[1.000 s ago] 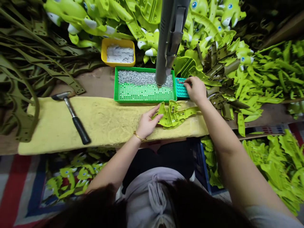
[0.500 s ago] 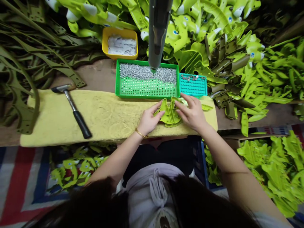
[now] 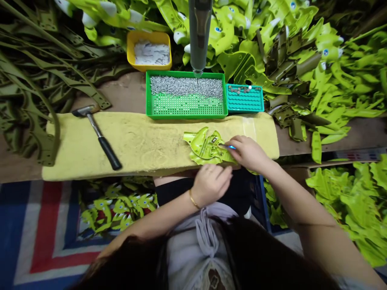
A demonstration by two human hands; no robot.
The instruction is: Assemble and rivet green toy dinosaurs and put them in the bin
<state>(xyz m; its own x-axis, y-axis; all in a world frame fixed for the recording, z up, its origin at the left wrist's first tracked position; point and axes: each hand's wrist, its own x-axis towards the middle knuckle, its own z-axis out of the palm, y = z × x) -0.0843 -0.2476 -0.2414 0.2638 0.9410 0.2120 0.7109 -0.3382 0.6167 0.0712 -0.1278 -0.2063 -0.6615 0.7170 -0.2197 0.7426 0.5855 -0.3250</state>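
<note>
A lime-green plastic toy shell lies open side up on the yellow pad. My right hand rests on the shell's right end, fingers pinched on a small blue part. My left hand hovers just below the pad's front edge, over my lap, fingers curled, and what they hold is hidden. A grey powered screwdriver hangs above the green screw tray.
A teal tray of small parts sits right of the green tray; a yellow tub stands behind. A hammer lies on the pad's left. Green toy parts pile at the back and right, olive parts at the left.
My right hand came from the teal tray to the shell. My left hand left the shell and dropped toward my lap. The shell now lies slightly lower on the pad.
</note>
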